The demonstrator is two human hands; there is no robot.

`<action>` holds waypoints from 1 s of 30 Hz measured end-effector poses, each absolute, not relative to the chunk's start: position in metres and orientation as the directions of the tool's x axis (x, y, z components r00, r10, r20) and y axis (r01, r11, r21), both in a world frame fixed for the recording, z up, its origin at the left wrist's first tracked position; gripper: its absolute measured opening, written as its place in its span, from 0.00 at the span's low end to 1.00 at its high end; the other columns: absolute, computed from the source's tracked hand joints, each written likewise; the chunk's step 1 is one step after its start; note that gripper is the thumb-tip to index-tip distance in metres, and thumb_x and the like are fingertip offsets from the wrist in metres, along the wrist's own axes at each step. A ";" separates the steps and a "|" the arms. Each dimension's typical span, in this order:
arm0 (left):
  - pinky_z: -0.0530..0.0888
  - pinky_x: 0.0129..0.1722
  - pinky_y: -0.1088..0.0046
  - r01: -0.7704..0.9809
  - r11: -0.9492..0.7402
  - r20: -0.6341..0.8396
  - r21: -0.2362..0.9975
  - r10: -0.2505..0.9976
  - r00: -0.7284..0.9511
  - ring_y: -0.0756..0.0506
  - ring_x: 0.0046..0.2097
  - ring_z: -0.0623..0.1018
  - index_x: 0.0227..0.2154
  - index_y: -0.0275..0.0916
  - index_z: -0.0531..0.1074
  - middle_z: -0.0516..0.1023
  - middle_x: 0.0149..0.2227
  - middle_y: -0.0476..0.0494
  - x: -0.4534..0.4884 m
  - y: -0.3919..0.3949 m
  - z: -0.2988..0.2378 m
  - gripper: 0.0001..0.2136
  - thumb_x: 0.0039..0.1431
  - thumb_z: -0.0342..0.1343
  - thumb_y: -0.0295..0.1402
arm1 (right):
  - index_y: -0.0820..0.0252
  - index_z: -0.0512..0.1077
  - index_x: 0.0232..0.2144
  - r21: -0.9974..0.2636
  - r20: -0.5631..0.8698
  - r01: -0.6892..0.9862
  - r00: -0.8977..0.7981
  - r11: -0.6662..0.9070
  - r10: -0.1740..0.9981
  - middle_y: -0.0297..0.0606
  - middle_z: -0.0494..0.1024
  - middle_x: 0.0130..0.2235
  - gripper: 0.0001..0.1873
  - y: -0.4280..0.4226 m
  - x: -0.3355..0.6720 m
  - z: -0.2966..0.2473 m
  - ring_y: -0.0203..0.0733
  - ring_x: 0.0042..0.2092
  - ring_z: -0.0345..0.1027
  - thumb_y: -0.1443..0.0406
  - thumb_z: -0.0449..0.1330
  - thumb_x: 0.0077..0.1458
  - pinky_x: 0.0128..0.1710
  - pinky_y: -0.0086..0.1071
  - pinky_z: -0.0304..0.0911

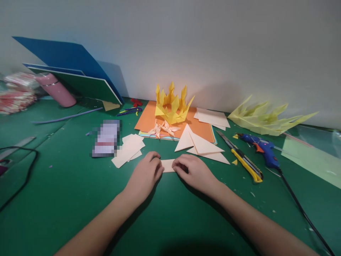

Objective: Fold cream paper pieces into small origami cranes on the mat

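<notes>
A small pale peach strip of paper [167,165] lies on the green table between my hands. At its left end my left hand [147,172] has its fingers curled and pinched on the edge. My right hand [194,172] grips the other end between thumb and fingers. Loose peach paper pieces [129,149] lie beyond my left hand. Just past my right hand are folded peach paper triangles [198,142]. Behind the strip, small folded peach paper shapes [163,128] rest in front of a yellow folded-paper crown [172,108], on orange sheets [145,115].
To the right lie a yellow utility knife [246,165], its blade out, and a blue glue gun [262,147] with a black cord. Behind them sits a pale yellow folded-paper piece [271,119]. A blurred-out phone [106,137] and a pink bottle [57,90] are leftward.
</notes>
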State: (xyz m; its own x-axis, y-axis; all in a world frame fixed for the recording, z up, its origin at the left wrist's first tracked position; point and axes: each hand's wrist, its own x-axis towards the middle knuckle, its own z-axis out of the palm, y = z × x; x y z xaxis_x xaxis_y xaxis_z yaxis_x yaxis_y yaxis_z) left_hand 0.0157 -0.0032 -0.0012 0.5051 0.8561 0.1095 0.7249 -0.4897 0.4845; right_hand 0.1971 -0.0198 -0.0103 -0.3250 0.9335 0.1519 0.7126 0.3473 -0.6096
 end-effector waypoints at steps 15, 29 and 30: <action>0.69 0.36 0.69 0.677 -0.537 0.097 0.503 0.813 0.573 0.47 0.36 0.70 0.31 0.36 0.72 0.68 0.35 0.44 0.014 -0.006 -0.003 0.13 0.61 0.41 0.25 | 0.62 0.70 0.28 -0.616 0.150 0.689 -0.373 0.382 0.916 0.36 0.72 0.30 0.08 -0.017 0.199 -0.011 0.38 0.34 0.65 0.77 0.55 0.52 0.34 0.29 0.59; 0.72 0.33 0.67 0.729 -0.679 0.006 0.088 0.732 0.682 0.42 0.35 0.72 0.39 0.33 0.72 0.73 0.35 0.39 0.023 -0.032 0.003 0.16 0.54 0.43 0.16 | 0.61 0.76 0.36 -0.245 0.346 0.716 -0.565 0.654 0.749 0.41 0.69 0.29 0.14 -0.030 0.213 -0.020 0.41 0.31 0.58 0.73 0.49 0.58 0.29 0.32 0.54; 0.72 0.32 0.68 0.747 -0.663 -0.021 0.047 0.747 0.664 0.43 0.34 0.72 0.41 0.33 0.71 0.73 0.35 0.39 0.025 -0.034 0.004 0.17 0.53 0.43 0.16 | 0.60 0.76 0.34 -0.222 0.350 0.723 -0.567 0.654 0.746 0.41 0.68 0.29 0.14 -0.029 0.214 -0.019 0.41 0.31 0.57 0.72 0.50 0.58 0.29 0.32 0.53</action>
